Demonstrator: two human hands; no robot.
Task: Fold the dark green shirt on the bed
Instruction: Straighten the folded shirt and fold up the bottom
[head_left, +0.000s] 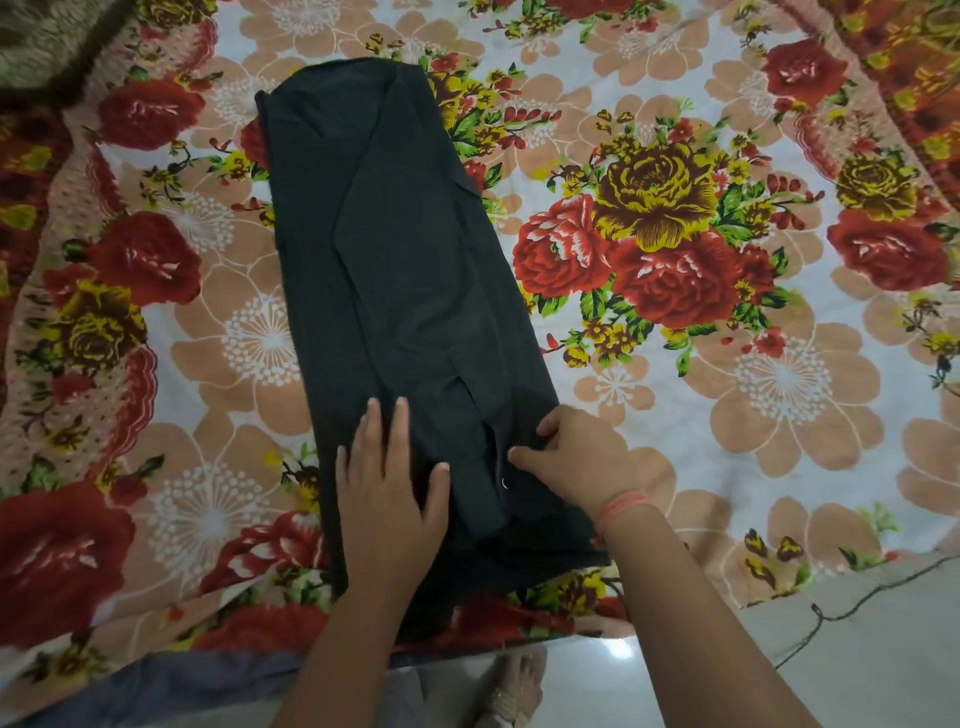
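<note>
Two hands on the dark green shirt (395, 270), folded into a long strip on the floral bedsheet (727, 415).
Left hand (387, 499) pressing flat, fingers spread, around 6 o'clock; right hand (576, 457) pinching shirt fabric toward 5 o'clock.

Home bedroom: floral-sheeted bed (727, 415)

The shirt (395, 270) is plain dark green, nearly black, against a bedsheet (727, 415) printed white with peach outline flowers, red and mustard-yellow roses and green leaves, while a pale orange thread band (621, 506) circles one wrist.
</note>
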